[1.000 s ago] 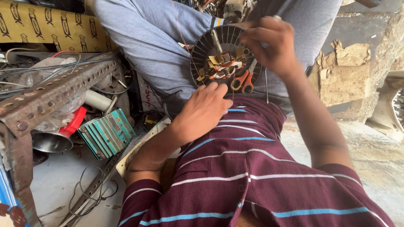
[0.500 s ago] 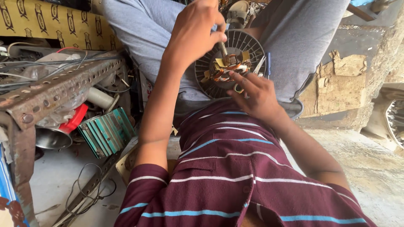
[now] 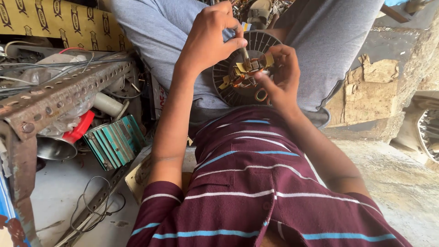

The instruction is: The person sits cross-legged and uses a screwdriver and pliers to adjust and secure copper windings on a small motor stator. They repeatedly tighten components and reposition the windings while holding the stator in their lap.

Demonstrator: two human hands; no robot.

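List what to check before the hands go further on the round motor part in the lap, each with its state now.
1. Motor part resting steady on the lap: ok.
2. Left hand pinching a thin tool over the windings: ok.
3. Right hand bracing the part from the side: ok.
4. Yellowish paper strips seated in their slots: cannot tell.
5. Scissors lying on the part, near the right fingers: not ok.

Soft, even daylight lit the scene; shadows were faint, focus fairly sharp, and the edges seemed slightly stretched
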